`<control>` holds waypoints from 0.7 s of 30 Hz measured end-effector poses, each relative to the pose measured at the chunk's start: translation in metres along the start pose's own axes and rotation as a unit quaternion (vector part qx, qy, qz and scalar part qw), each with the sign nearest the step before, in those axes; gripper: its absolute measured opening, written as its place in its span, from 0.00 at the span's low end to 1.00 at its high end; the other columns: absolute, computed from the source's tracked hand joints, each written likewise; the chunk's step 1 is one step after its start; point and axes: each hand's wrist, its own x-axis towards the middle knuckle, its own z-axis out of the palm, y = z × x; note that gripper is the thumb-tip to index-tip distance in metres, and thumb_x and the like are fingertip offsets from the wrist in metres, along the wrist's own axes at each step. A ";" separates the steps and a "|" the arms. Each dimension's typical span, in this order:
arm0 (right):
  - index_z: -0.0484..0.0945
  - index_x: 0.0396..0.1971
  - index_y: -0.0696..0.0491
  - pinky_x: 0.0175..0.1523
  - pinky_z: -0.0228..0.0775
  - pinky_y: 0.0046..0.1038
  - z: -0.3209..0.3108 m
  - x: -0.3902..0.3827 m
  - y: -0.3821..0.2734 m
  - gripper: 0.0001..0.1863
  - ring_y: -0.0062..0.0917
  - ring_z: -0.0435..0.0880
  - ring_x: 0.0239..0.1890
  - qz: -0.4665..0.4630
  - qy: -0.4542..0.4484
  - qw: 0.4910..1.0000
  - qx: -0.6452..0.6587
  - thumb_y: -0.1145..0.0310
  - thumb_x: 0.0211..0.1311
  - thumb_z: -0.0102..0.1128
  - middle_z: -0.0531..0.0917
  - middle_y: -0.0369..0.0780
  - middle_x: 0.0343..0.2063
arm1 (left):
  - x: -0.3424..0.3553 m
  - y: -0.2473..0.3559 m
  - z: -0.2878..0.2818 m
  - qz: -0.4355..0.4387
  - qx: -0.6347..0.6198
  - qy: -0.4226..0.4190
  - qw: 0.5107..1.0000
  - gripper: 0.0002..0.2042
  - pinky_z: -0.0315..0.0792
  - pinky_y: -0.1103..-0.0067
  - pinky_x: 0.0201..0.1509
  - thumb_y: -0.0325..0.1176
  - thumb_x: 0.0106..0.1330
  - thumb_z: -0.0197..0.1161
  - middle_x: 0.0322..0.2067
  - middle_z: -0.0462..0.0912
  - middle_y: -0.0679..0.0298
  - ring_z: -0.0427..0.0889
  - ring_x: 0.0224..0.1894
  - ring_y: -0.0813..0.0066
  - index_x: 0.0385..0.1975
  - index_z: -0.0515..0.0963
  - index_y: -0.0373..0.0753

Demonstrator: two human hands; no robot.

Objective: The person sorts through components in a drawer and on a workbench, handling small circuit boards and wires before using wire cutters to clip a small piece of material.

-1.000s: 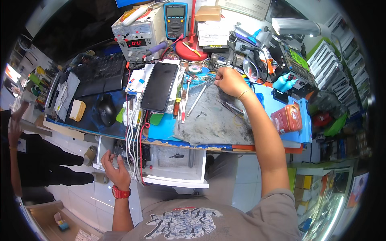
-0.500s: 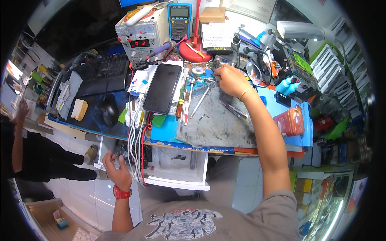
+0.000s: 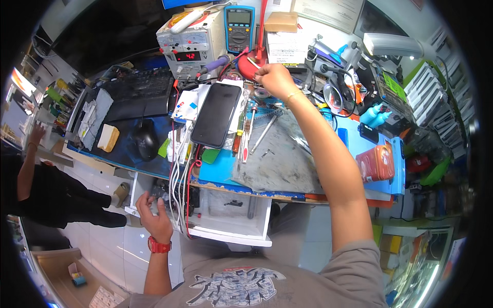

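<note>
My right hand (image 3: 277, 82) reaches to the back of the bench, its fingertips drawn together by the round red base (image 3: 245, 68) and the thin yellow-and-white stick (image 3: 253, 62) lying on it. Whatever the fingers pinch, if anything, is hidden. At the drawer's left front corner hangs my left hand (image 3: 156, 218), fingers loosely bent and apart, holding nothing. Between the two, a black smartphone (image 3: 217, 115) lies screen up, tilted over papers. Tweezers (image 3: 302, 143), a slim metal tool (image 3: 265, 134) and a screwdriver (image 3: 238, 141) rest to its right on the stained grey mat (image 3: 282, 167).
Under the bench edge an open white drawer (image 3: 231, 233) juts out, with white and red cables (image 3: 177, 200) hanging over it. A power supply (image 3: 190, 49) and multimeter (image 3: 240, 28) stand behind. At right are a red box (image 3: 375, 163) and blue bottles (image 3: 377, 117). Another person (image 3: 46, 190) stands at left.
My right hand has moved left and farther back, from the mat's far edge to the red base. The power supply's display reads differently. My left hand stays by the drawer; the view has shifted slightly.
</note>
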 end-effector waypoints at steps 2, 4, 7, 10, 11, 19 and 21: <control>0.92 0.38 0.53 0.56 0.79 0.37 0.018 0.018 -0.004 0.12 0.41 0.91 0.46 -0.005 0.000 1.000 -0.007 0.65 0.56 0.73 0.91 0.48 0.39 | 0.000 0.000 0.000 -0.004 0.001 -0.003 1.000 0.21 0.72 0.67 0.58 0.29 0.73 0.65 0.58 0.77 0.53 0.81 0.51 0.61 0.64 0.73 0.31; 0.92 0.38 0.53 0.57 0.79 0.38 0.037 0.032 -0.010 0.13 0.41 0.90 0.46 0.071 0.021 0.997 0.021 0.63 0.55 0.74 0.91 0.47 0.40 | -0.001 -0.001 0.000 -0.007 -0.004 -0.003 1.000 0.21 0.72 0.67 0.58 0.29 0.73 0.65 0.57 0.77 0.53 0.81 0.51 0.61 0.64 0.73 0.31; 0.92 0.39 0.52 0.58 0.79 0.38 0.044 0.041 -0.020 0.14 0.42 0.90 0.48 0.054 0.025 0.998 0.012 0.61 0.54 0.74 0.91 0.47 0.41 | -0.001 -0.001 0.000 -0.003 -0.018 -0.005 1.000 0.21 0.72 0.67 0.58 0.28 0.73 0.65 0.57 0.76 0.53 0.81 0.51 0.61 0.64 0.73 0.31; 0.91 0.37 0.53 0.59 0.79 0.40 0.026 0.021 -0.020 0.14 0.44 0.89 0.49 -0.002 0.070 0.997 -0.042 0.60 0.56 0.71 0.91 0.48 0.42 | 0.000 -0.001 0.000 -0.006 -0.013 -0.005 1.000 0.21 0.72 0.67 0.58 0.27 0.72 0.65 0.57 0.76 0.53 0.80 0.51 0.61 0.64 0.73 0.31; 0.91 0.37 0.52 0.59 0.79 0.41 0.014 0.010 -0.019 0.13 0.45 0.89 0.49 -0.008 0.024 0.992 -0.125 0.61 0.56 0.70 0.90 0.49 0.42 | 0.000 -0.002 0.000 -0.009 -0.012 -0.004 1.000 0.21 0.72 0.67 0.58 0.27 0.72 0.65 0.57 0.76 0.53 0.80 0.51 0.61 0.64 0.73 0.31; 0.90 0.38 0.51 0.55 0.80 0.46 0.003 -0.053 -0.017 0.11 0.46 0.89 0.48 -0.069 -0.093 0.966 -0.230 0.68 0.56 0.65 0.89 0.50 0.40 | 0.000 0.001 0.001 0.002 -0.010 -0.008 1.000 0.21 0.72 0.68 0.58 0.27 0.72 0.65 0.57 0.77 0.53 0.80 0.50 0.60 0.63 0.73 0.31; 0.89 0.36 0.55 0.53 0.82 0.46 0.011 -0.050 -0.020 0.11 0.46 0.89 0.47 -0.163 -0.040 0.938 -0.304 0.70 0.55 0.64 0.89 0.51 0.40 | 0.000 0.002 0.001 0.000 -0.011 -0.006 1.000 0.21 0.72 0.67 0.58 0.27 0.72 0.65 0.57 0.77 0.53 0.81 0.50 0.60 0.63 0.73 0.31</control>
